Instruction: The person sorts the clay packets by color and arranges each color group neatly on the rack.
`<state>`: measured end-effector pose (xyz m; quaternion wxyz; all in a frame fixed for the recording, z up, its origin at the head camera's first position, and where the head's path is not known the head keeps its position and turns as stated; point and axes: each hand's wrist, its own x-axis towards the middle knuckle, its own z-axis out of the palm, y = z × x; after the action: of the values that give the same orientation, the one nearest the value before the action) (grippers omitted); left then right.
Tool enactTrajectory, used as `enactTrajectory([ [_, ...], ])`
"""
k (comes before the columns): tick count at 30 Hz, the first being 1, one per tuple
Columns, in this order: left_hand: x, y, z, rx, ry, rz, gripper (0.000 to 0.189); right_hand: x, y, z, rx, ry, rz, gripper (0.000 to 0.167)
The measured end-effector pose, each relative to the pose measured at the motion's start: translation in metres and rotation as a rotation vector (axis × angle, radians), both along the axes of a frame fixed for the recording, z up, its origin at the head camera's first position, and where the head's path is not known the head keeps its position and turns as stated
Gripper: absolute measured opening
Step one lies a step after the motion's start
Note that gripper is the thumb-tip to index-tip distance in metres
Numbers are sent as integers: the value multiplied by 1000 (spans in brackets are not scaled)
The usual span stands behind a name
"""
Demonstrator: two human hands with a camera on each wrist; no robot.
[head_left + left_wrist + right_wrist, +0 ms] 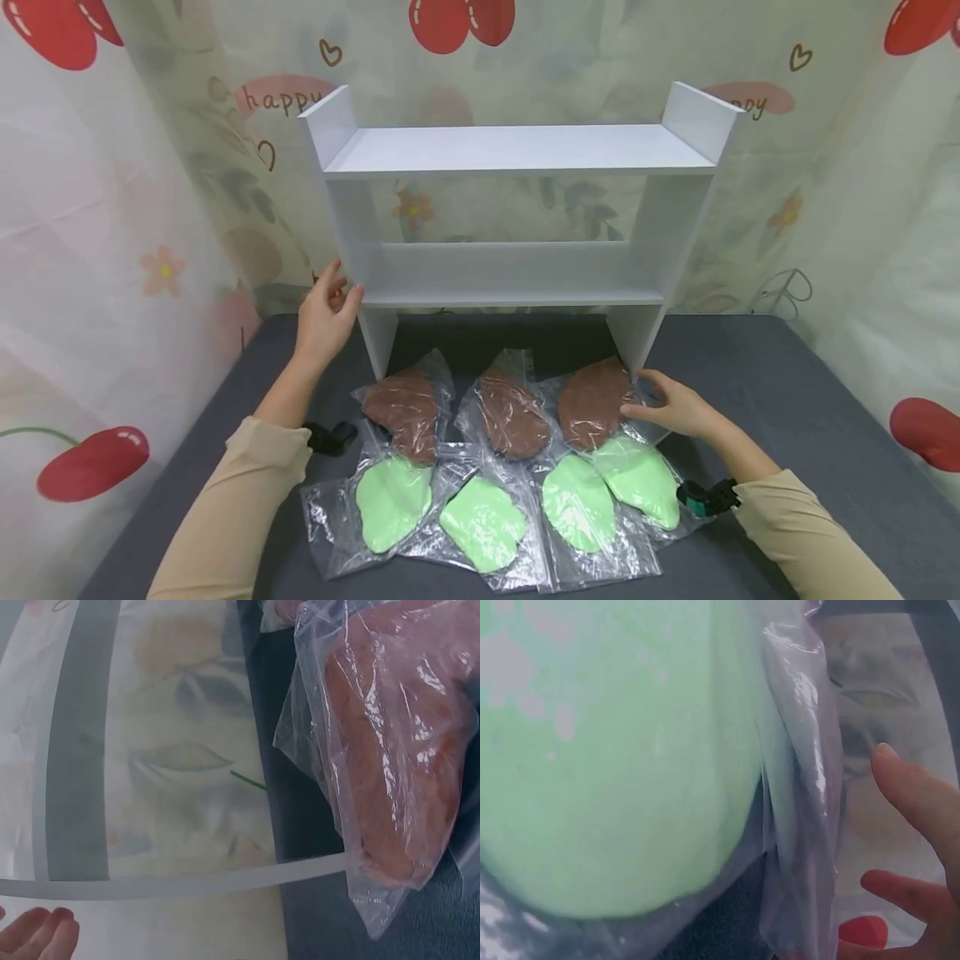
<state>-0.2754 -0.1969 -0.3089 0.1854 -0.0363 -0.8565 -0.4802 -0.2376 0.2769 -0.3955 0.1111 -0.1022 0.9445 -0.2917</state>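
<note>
My left hand (324,321) is raised beside the left side panel of a white shelf unit (517,297), its fingers slightly bent and holding nothing. In the left wrist view, fingertips (56,937) show just beside the panel's edge. My right hand (678,404) is at the shelf's lower right leg, thumb and fingers apart. Its thumb reaches the right edge of a clear bag holding a brown flattened lump (592,402). Two more bagged brown lumps, left (405,408) and middle (512,414), lie in front of the shelf. A bagged light green lump (615,750) fills much of the right wrist view.
Several bagged green lumps (482,523) lie nearest me, overlapping the brown ones' bags. The shelf stands on a dark grey tabletop (750,367). A printed curtain (510,75) hangs behind and at both sides. A thin looped cord (783,287) is at the back right.
</note>
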Motion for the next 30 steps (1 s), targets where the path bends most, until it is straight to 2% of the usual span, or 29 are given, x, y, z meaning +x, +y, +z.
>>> enactTrajectory([
  [6, -5, 3, -3, 14, 19, 70, 53, -4, -6, -5, 9, -28, -1, 88],
  [10, -8, 5, -6, 21, 65, 100, 49, -6, -8, -11, 31, -3, 4, 87],
  [16, -9, 6, -9, 32, 125, 110, 42, -7, -11, -15, 30, 43, 14, 85],
  [30, -6, 8, -9, 9, 157, 119, 40, -8, -15, -15, -28, -30, -20, 85],
])
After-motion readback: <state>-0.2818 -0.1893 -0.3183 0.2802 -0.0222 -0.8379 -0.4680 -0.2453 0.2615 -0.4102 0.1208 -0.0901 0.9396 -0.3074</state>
